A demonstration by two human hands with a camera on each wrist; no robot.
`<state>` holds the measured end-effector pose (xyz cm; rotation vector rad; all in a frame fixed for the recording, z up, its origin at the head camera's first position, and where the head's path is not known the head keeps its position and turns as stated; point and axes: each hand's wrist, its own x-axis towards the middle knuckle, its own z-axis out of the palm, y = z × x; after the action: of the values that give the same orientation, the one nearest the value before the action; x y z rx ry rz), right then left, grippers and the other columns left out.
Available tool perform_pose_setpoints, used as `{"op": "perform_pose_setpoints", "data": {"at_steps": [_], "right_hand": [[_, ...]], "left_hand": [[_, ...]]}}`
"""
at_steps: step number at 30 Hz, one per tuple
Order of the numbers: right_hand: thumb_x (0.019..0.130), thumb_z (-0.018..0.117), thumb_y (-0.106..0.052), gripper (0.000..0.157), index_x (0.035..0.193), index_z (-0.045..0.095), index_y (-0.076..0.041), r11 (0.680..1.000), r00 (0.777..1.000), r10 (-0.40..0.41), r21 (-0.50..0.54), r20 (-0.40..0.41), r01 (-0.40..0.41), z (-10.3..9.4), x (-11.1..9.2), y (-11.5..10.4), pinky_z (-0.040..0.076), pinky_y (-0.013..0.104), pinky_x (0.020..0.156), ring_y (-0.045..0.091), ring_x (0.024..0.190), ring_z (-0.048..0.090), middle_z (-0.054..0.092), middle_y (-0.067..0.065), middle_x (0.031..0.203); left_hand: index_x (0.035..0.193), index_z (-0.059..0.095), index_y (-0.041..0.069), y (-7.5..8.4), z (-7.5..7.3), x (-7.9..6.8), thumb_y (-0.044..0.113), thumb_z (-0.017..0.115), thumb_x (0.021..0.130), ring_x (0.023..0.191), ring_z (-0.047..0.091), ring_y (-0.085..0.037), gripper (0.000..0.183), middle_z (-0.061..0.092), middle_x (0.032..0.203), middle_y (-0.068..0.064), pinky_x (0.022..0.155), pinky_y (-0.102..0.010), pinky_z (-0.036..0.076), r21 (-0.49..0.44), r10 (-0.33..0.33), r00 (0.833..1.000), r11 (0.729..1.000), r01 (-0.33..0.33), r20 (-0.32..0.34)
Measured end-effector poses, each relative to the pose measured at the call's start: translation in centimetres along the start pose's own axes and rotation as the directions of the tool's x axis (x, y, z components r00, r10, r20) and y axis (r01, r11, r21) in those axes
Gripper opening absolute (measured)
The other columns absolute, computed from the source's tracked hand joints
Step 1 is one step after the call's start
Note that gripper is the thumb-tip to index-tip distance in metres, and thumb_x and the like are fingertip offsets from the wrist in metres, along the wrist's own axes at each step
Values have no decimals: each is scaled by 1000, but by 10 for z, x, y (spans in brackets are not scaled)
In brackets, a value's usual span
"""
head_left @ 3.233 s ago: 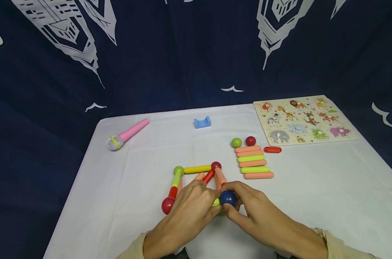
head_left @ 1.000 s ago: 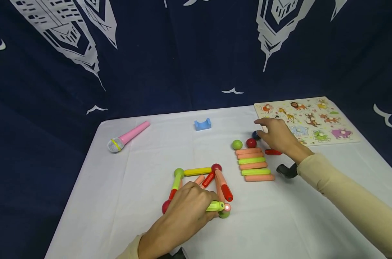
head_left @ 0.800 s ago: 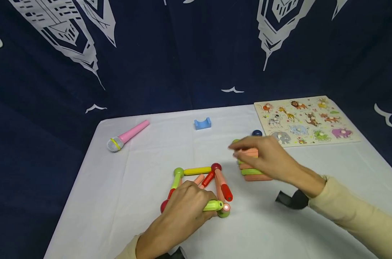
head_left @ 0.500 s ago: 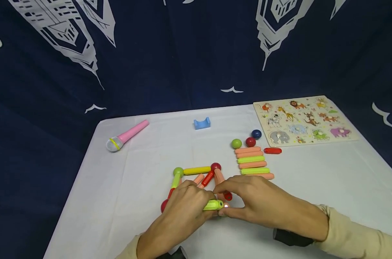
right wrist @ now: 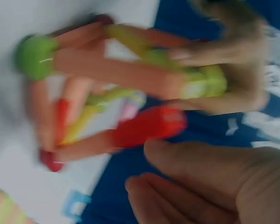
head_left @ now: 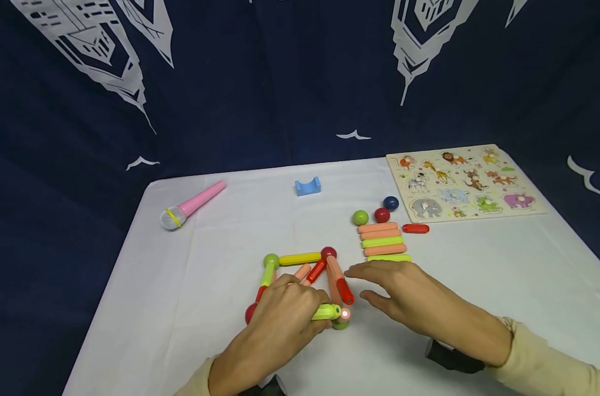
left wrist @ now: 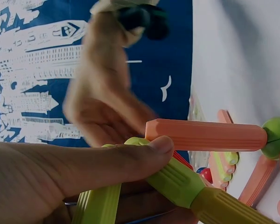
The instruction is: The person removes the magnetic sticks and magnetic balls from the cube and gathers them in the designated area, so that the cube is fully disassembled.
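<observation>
A frame of magnetic rods and balls stands on the white table, with a yellow rod along its back between a green ball and a dark red ball. My left hand pinches lime green rods between thumb and fingers, hiding part of the frame. Beside them an upright salmon rod rises from another green ball. My right hand hovers to the right of the frame, thumb and fingers apart, holding nothing. Near its fingertips is a leaning rod with a red end.
Behind my right hand lie a row of salmon and lime rods, a loose red rod, and green, red and blue balls. Farther off are an animal puzzle board, a blue cradle-shaped block and a pink toy microphone.
My right hand has put the blue ball down by the loose red ball, come back to the frame, then drawn slightly off to the right. My left hand keeps its hold.
</observation>
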<state>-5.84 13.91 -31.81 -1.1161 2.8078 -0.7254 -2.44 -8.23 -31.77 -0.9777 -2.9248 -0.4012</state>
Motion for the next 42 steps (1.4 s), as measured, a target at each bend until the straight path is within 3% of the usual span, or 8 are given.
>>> {"op": "perform_pose_setpoints", "data": {"at_steps": [3, 9, 13, 20, 25, 32, 37, 42], "right_hand": [[78, 83, -5, 46, 122, 70, -10, 999, 999, -37, 33, 38, 36, 12, 3, 11, 55, 37, 86, 20, 109, 65, 69, 1, 118], [76, 84, -3, 41, 114, 73, -14, 989, 991, -131, 62, -38, 133, 27, 3, 19, 56, 33, 86, 11, 106, 64, 69, -7, 114], [80, 81, -6, 33, 110, 74, -15, 979, 995, -92, 175, -50, 99, 28, 5, 23, 56, 30, 83, 7, 98, 65, 69, -11, 108], [86, 77, -11, 29, 114, 72, -15, 952, 999, -1, 305, -37, 12, 28, 7, 27, 57, 32, 77, 3, 86, 65, 69, -14, 102], [88, 75, -15, 33, 120, 70, -19, 964, 999, 0, 265, -41, 11, 24, 3, 29, 56, 30, 80, 2, 91, 63, 65, -16, 106], [82, 79, -6, 41, 121, 69, -13, 981, 995, 64, 190, -72, -49, 17, -4, 47, 56, 26, 73, 5, 85, 62, 66, -8, 107], [79, 81, -4, 40, 116, 70, -13, 980, 984, 163, 124, -72, -154, 9, -12, 74, 56, 31, 72, 10, 85, 62, 70, -5, 104], [77, 83, -3, 33, 107, 74, -11, 979, 970, 204, 25, -130, -202, 2, -20, 116, 55, 36, 70, 17, 85, 63, 72, 4, 107]], "left_hand": [[78, 73, 22, 0, 1, -1, 31, 86, 75, 59, 47, 2, 16, 53, 57, 19, 73, -23, 42, -11, 4, 1000, 1000, -4, -2], [75, 72, 22, -1, 2, -1, 33, 85, 74, 58, 46, 2, 17, 51, 55, 18, 72, -22, 41, -27, 3, 1000, 1000, -3, -8], [73, 70, 21, 0, 3, -1, 35, 85, 74, 61, 47, -1, 20, 40, 52, 15, 71, -22, 41, 13, 5, 1000, 1000, -5, -22], [73, 70, 22, 0, 2, -1, 34, 86, 74, 60, 47, 0, 20, 39, 51, 17, 76, -23, 42, 15, 13, 1000, 1000, -12, -22], [74, 71, 22, 0, 2, -1, 35, 85, 74, 62, 49, 0, 20, 40, 52, 16, 76, -24, 42, 26, 14, 1000, 1000, -13, -17], [75, 71, 22, 1, 1, -1, 32, 86, 73, 59, 46, 2, 18, 44, 52, 18, 80, -24, 43, 15, 3, 1000, 1000, -3, -11], [73, 70, 22, 1, 1, -1, 34, 86, 74, 57, 43, 1, 20, 37, 51, 15, 77, -24, 43, 27, 10, 1000, 1000, -9, -18], [71, 68, 21, 0, 1, -1, 34, 87, 73, 58, 44, 1, 22, 37, 51, 15, 77, -24, 43, 32, 15, 999, 999, -14, -29]]}}
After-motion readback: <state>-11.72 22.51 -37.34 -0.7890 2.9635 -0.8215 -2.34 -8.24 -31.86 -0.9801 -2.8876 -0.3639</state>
